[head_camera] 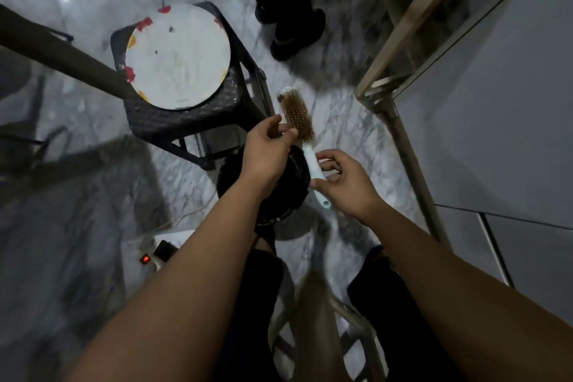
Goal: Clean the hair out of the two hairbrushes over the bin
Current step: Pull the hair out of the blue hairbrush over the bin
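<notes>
While the right hand [344, 183] pinches the white handle of the hairbrush [302, 130] between thumb and fingertips, its grip is narrow and sits about midway along the handle, with the handle's end sticking out below the hand. That looks like a sound place to hold: the handle is smooth, stiff plastic, likely a little slippery, so a firmer wrap of the fingers would probably steady it better than this light pinch when hair is tugged. The brush looks light, easy to carry in one hand.

The left hand [269, 146] reaches to the lower edge of the bristle pad, thumb and forefinger brought close together at the bristles; whether they already hold a tuft of hair I cannot tell. The pad is covered with a brownish mat among pale-tipped bristles. Hair of that kind is soft and clingy and should come away in a wad if pulled from the base of the bristles, which will likely bend rather than snap.

The brush is held in the air, head tilted up and away, just above the far right side of the dark round bin [294, 170] on the marble floor, so only its handle is truly over the opening.

Counted: one hairbrush in view, the second not seen; one bin; two hands. Beyond stands one woven stool [186, 121] carrying one white plate [178, 56].
</notes>
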